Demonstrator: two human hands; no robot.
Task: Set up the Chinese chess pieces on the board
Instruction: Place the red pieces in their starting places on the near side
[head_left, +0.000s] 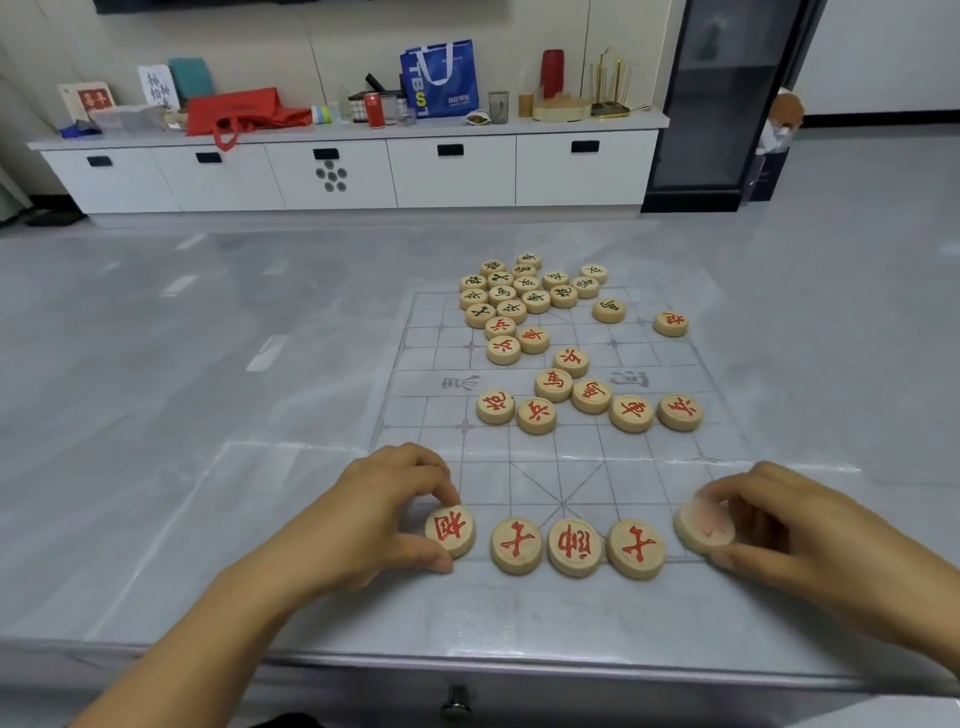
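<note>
A thin, see-through chess board sheet (587, 467) lies on the grey table. On its near row stand three red-lettered wooden discs (575, 546) side by side. My left hand (379, 514) pinches a red elephant disc (450, 531) at the left end of that row. My right hand (779, 519) pinches a blurred red disc (704, 526) at the right end. Several red discs (592, 397) lie scattered around the river line. A cluster of black-lettered discs (524, 288) sits at the far edge.
The grey table (208, 364) stretches wide to the left of the board; its near edge has a small knob (456, 702). Behind, a low white cabinet (353, 171) carries bags, cups and boxes. A dark glass-door cabinet (727, 104) stands at the right.
</note>
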